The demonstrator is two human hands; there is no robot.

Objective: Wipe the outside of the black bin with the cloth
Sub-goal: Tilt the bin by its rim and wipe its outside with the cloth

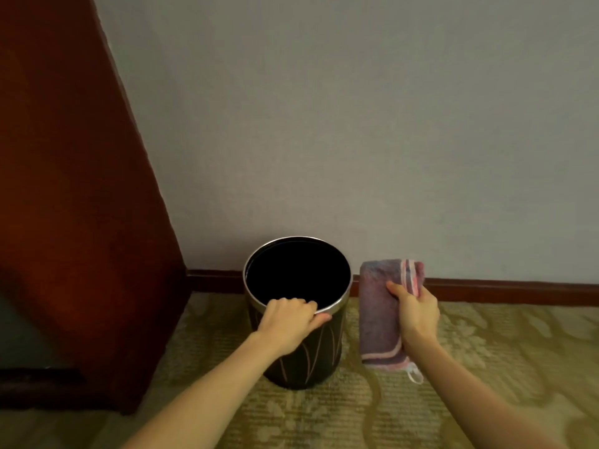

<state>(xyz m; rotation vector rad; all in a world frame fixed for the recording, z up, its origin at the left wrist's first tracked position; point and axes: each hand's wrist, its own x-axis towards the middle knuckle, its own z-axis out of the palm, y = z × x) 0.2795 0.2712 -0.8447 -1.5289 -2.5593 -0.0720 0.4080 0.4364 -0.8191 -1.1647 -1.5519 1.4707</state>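
The black bin (319, 351) stands upright on the carpet near the wall; it is round, with a silver rim and thin pale lines on its side. My left hand (288, 322) grips the near edge of that rim, fingers hooked inside. Just right of the bin, my right hand (416, 311) holds a folded purple cloth (377, 315) with pink stripes, hanging vertically. A small gap separates the cloth from the bin's side. The bin's inside is dark.
A tall red-brown wooden cabinet (74, 222) stands close on the bin's left. A pale wall (356, 124) with a dark wooden skirting board (502, 288) runs behind. The floor is green-yellow patterned carpet (486, 351), open to the right and front.
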